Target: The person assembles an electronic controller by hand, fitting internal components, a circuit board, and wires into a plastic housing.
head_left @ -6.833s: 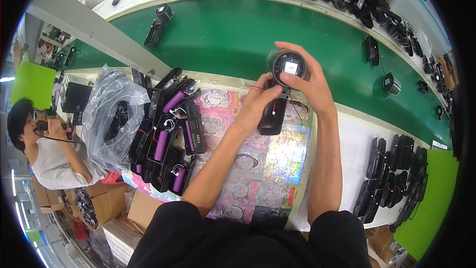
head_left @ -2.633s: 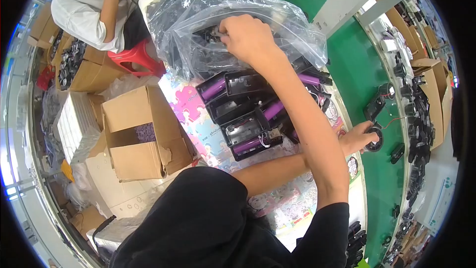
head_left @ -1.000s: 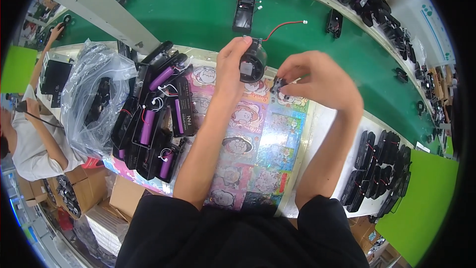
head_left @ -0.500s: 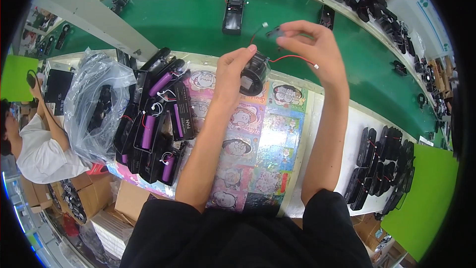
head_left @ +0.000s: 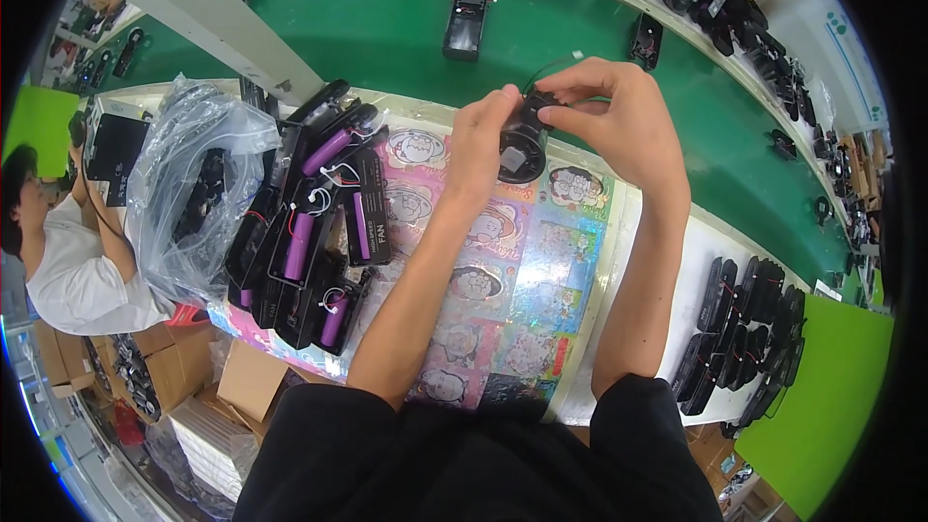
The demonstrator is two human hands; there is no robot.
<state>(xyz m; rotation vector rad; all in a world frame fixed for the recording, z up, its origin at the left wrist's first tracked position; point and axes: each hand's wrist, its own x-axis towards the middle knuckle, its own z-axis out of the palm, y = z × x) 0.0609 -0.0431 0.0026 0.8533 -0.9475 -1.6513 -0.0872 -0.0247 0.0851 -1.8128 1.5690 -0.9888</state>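
Observation:
Above the far edge of the sticker-covered mat (head_left: 459, 333), my left hand (head_left: 480, 140) grips a round black fan unit (head_left: 522, 157) from its left side. The fingers of my right hand (head_left: 614, 116) are pinched at the unit's upper end, on a small dark part that they mostly cover. A thin dark wire with a pale connector (head_left: 577, 55) sticks out beyond the fingers. To the left of my forearm lie several black fan housings (head_left: 370, 217) with purple battery cells (head_left: 300, 246) and white leads.
A green conveyor belt (head_left: 387, 34) runs across the far side, carrying a fan assembly (head_left: 468, 14). Clear plastic bags (head_left: 179, 203) lie left, below a slanting metal post (head_left: 208, 14). Black housings (head_left: 739, 319) stand in rows at right. A co-worker (head_left: 82, 261) is at far left.
My right hand has come down and in from above the belt, bringing the small dark part against the fan unit. The unit has shifted slightly right with my left hand.

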